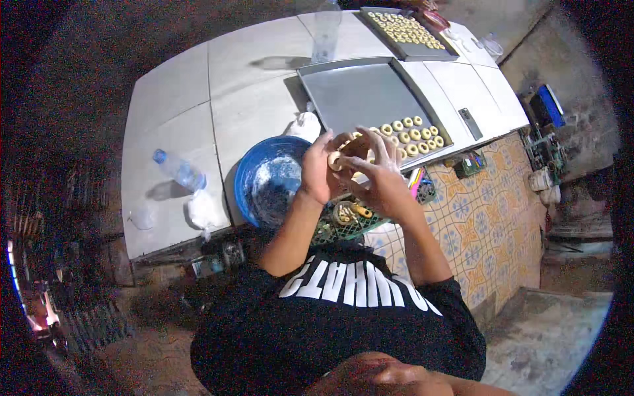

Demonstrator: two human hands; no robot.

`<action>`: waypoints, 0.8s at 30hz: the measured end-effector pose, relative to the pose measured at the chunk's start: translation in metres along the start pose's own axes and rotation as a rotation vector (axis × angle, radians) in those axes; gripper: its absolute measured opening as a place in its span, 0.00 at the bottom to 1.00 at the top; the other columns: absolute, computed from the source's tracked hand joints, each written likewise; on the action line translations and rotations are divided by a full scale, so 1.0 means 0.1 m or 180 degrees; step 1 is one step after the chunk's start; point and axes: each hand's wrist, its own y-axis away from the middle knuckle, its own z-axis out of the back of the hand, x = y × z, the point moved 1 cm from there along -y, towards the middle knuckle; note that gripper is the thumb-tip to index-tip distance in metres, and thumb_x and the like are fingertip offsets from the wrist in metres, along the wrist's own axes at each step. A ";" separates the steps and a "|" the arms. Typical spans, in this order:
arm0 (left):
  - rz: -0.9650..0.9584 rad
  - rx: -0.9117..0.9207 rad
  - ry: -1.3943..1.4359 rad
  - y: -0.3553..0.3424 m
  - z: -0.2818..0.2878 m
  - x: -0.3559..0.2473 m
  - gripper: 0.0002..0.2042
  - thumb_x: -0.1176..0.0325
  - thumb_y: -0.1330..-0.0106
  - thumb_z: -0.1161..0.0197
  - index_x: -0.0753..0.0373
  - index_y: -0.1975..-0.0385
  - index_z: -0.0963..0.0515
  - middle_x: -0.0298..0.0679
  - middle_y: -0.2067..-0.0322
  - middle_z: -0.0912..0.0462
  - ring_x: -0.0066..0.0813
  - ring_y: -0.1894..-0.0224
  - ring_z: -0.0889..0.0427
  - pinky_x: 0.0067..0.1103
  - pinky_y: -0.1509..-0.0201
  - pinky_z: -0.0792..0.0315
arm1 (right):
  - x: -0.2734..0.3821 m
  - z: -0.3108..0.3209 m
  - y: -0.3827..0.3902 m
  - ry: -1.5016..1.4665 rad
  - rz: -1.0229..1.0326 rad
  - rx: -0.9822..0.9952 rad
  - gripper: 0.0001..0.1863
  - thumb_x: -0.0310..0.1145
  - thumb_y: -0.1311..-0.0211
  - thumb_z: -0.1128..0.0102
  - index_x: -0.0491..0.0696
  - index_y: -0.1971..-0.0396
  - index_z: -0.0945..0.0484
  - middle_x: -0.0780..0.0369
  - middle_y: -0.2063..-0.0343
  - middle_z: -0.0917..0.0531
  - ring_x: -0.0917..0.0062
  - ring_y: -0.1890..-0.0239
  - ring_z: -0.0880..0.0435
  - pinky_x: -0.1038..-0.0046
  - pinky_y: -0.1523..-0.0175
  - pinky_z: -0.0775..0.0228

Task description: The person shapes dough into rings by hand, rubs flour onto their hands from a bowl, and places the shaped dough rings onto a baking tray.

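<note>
A small pale dough ring (335, 161) is pinched in the fingers of my left hand (316, 173), above the near edge of a metal baking tray (363, 92). From the right, my right hand (384, 181) reaches over with its fingers curved and a fingertip against the ring. Several similar rings (414, 134) lie in rows on the tray's near right part, some hidden behind my hands. Just left of my left hand stands a blue basin (242, 185) dusted with white powder inside.
A second tray (422, 51) full of rings sits at the far end of the white table (168, 99). Plastic bottles (181, 170) and white bags (207, 211) stand around the basin. Below the table edge are a green basket (364, 228) and a yellow-handled tool (362, 210).
</note>
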 end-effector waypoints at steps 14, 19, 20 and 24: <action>-0.0868 -0.1248 -0.0733 0.40 0.04 -0.07 0.13 0.54 0.23 0.48 0.57 0.55 0.24 0.41 0.62 0.15 0.30 0.65 0.14 0.19 0.70 0.21 | 0.15 -0.41 -0.03 -0.0766 -0.0343 -0.0381 0.19 0.35 0.48 0.26 0.53 0.54 0.18 0.53 0.35 0.31 0.48 0.34 0.36 0.49 0.31 0.43; -0.1304 -0.1163 -0.0813 0.47 0.17 0.02 0.11 0.54 0.23 0.47 0.54 0.59 0.26 0.31 0.67 0.23 0.24 0.70 0.22 0.20 0.66 0.24 | 0.20 -0.64 -0.03 -0.1172 -0.0324 -0.0480 0.16 0.40 0.42 0.27 0.49 0.58 0.17 0.51 0.40 0.26 0.50 0.38 0.31 0.51 0.33 0.40; -0.1326 -0.1293 -0.0816 0.43 0.17 0.02 0.11 0.55 0.22 0.48 0.54 0.58 0.26 0.32 0.64 0.23 0.23 0.68 0.23 0.20 0.64 0.26 | 0.19 -0.66 -0.05 -0.1232 -0.0385 -0.0588 0.15 0.38 0.43 0.26 0.48 0.59 0.16 0.52 0.41 0.25 0.53 0.39 0.29 0.54 0.33 0.40; -0.1555 -0.0897 -0.0720 0.40 0.13 0.08 0.13 0.56 0.21 0.51 0.58 0.54 0.26 0.38 0.57 0.20 0.30 0.54 0.21 0.26 0.48 0.26 | 0.01 -0.65 -0.13 -0.1815 -0.0541 -0.0666 0.17 0.44 0.38 0.30 0.45 0.59 0.15 0.51 0.52 0.17 0.56 0.45 0.20 0.58 0.39 0.30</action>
